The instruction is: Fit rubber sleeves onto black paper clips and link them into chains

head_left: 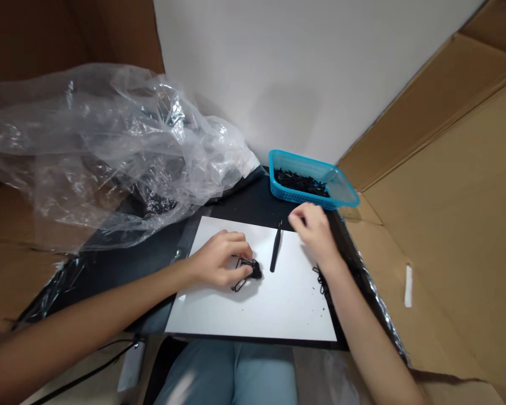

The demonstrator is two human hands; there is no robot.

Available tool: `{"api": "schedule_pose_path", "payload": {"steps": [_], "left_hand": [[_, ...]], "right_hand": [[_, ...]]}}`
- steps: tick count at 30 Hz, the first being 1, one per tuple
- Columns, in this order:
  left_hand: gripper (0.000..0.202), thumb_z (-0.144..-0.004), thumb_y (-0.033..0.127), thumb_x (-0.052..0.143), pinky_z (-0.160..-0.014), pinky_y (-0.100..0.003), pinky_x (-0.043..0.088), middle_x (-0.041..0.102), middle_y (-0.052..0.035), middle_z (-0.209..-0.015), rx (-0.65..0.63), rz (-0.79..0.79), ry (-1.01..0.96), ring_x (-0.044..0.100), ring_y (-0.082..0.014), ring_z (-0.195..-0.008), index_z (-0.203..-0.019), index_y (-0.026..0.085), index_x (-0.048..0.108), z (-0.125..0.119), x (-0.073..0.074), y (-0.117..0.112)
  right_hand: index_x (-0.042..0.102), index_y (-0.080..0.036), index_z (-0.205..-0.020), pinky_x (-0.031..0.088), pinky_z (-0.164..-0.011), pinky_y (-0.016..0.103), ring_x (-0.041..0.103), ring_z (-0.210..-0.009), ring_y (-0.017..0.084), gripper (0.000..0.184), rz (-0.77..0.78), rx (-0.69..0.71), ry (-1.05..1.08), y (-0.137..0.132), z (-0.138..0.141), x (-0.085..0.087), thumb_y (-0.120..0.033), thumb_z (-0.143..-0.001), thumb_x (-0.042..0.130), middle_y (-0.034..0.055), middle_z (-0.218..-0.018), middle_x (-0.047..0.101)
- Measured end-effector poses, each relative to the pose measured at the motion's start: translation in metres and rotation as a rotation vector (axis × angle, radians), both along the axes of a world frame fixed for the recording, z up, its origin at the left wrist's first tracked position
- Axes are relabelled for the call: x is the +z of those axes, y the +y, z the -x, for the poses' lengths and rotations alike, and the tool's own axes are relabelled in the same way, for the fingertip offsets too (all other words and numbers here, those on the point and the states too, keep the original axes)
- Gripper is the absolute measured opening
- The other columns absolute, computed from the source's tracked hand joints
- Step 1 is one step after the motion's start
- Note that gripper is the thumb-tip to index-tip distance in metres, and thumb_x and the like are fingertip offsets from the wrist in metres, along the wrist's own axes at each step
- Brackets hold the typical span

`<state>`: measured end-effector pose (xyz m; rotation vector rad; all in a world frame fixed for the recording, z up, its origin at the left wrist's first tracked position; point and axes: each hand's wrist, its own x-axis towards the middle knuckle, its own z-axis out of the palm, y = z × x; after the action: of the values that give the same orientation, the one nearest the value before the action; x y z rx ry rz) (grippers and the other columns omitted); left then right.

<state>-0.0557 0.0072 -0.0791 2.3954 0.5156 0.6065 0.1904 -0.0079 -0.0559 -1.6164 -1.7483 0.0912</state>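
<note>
Centre frame, the left hand (219,260) closes its grip on a matte black clump (253,270) trailing thin loops. The right hand (316,232) curls beside black tweezers (275,250); I cannot tell its grip.

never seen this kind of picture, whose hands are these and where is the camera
No machine here: these are one person's two bare hands, filmed by a camera worn on that person's head, looking down. They work over a white sheet on a black mat, between cardboard walls. The left hand has its fingers curled on a small black piece with thin wire loops. The right hand holds nothing and hovers by a slim black tool, perhaps tweezers. Behind stand a blue basket of black bits and a crumpled clear plastic bag.
</note>
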Motion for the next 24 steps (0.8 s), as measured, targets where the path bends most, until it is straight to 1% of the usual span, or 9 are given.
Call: {"api": "schedule_pose_path", "payload": {"steps": [2, 4, 7, 10, 12, 15, 17, 21, 24], "left_hand": [[0.026, -0.073, 0.034, 0.064, -0.073, -0.031, 0.037, 0.06, -0.0054, -0.085, -0.055, -0.099, 0.107, 0.056, -0.0196, -0.077, -0.092, 0.016, 0.063, -0.002, -0.002, -0.003], [0.028, -0.074, 0.034, 0.062, -0.074, -0.033, 0.036, 0.06, -0.0064, -0.091, -0.056, -0.169, 0.187, 0.055, -0.0207, -0.079, -0.097, 0.017, 0.062, -0.003, -0.005, -0.004], [0.015, -0.082, 0.022, 0.051, -0.075, -0.031, 0.036, 0.06, -0.0051, -0.09, -0.029, -0.167, 0.211, 0.055, -0.0182, -0.078, -0.093, 0.019, 0.061, -0.003, -0.006, -0.003], [0.014, -0.086, 0.016, 0.047, -0.071, -0.028, 0.037, 0.059, -0.003, -0.08, 0.026, -0.099, 0.119, 0.055, -0.0155, -0.074, -0.084, 0.017, 0.061, -0.002, -0.004, 0.0], [0.013, -0.087, 0.017, 0.048, -0.068, -0.026, 0.038, 0.057, -0.0022, -0.075, 0.089, -0.051, 0.032, 0.054, -0.0142, -0.07, -0.082, 0.015, 0.06, -0.002, -0.002, 0.0], [0.01, -0.085, 0.016, 0.05, -0.064, -0.024, 0.039, 0.056, -0.0011, -0.072, 0.125, 0.008, -0.05, 0.052, -0.0126, -0.066, -0.08, 0.014, 0.059, -0.002, 0.0, 0.0], [0.008, -0.081, 0.013, 0.052, -0.064, -0.024, 0.039, 0.055, -0.0007, -0.071, 0.115, 0.023, -0.051, 0.052, -0.0125, -0.065, -0.078, 0.015, 0.059, -0.002, 0.0, 0.001], [0.008, -0.077, 0.012, 0.049, -0.066, -0.026, 0.038, 0.055, -0.0008, -0.071, 0.107, 0.018, 0.024, 0.052, -0.014, -0.066, -0.077, 0.015, 0.057, 0.0, -0.001, 0.003], [0.017, -0.081, 0.024, 0.051, -0.074, -0.031, 0.039, 0.058, -0.0044, -0.084, 0.127, -0.015, 0.058, 0.055, -0.0194, -0.079, -0.094, 0.015, 0.056, 0.001, 0.001, 0.004]], "right_hand": [[0.049, -0.021, -0.07, 0.034, -0.073, 0.034, 0.047, -0.077, 0.021, 0.016, 0.109, 0.127, -0.057, -0.01, 0.019, -0.017, -0.024, -0.086, 0.045, 0.0028, -0.074, 0.055], [0.048, -0.021, -0.073, 0.034, -0.074, 0.034, 0.047, -0.08, 0.021, 0.016, 0.178, 0.244, -0.102, -0.016, 0.031, -0.025, -0.022, -0.089, 0.044, 0.0029, -0.076, 0.056], [0.048, -0.021, -0.075, 0.034, -0.077, 0.034, 0.047, -0.082, 0.02, 0.018, 0.244, 0.384, -0.131, -0.021, 0.037, -0.024, -0.024, -0.092, 0.044, 0.0025, -0.079, 0.056], [0.046, -0.021, -0.071, 0.034, -0.083, 0.034, 0.046, -0.085, 0.02, 0.026, 0.361, 0.474, -0.156, -0.026, 0.039, -0.018, -0.027, -0.096, 0.04, 0.0022, -0.079, 0.054], [0.046, -0.02, -0.068, 0.036, -0.083, 0.034, 0.046, -0.088, 0.02, 0.031, 0.448, 0.475, -0.158, -0.028, 0.04, -0.016, -0.029, -0.097, 0.038, 0.0026, -0.078, 0.053], [0.048, -0.02, -0.072, 0.037, -0.08, 0.033, 0.047, -0.089, 0.02, 0.023, 0.514, 0.474, -0.177, -0.031, 0.043, -0.016, -0.031, -0.093, 0.047, 0.0023, -0.08, 0.054], [0.049, -0.02, -0.075, 0.037, -0.08, 0.034, 0.046, -0.09, 0.021, 0.018, 0.494, 0.464, -0.248, -0.032, 0.044, -0.017, -0.03, -0.09, 0.053, 0.0021, -0.08, 0.055], [0.052, -0.02, -0.079, 0.036, -0.078, 0.037, 0.044, -0.091, 0.024, 0.014, 0.42, 0.423, -0.459, -0.035, 0.048, -0.019, -0.028, -0.09, 0.051, 0.0046, -0.083, 0.058], [0.053, -0.019, -0.084, 0.036, -0.077, 0.037, 0.044, -0.092, 0.024, 0.01, 0.37, 0.469, -0.512, -0.035, 0.053, -0.022, -0.019, -0.091, 0.046, 0.0057, -0.087, 0.059]]}}
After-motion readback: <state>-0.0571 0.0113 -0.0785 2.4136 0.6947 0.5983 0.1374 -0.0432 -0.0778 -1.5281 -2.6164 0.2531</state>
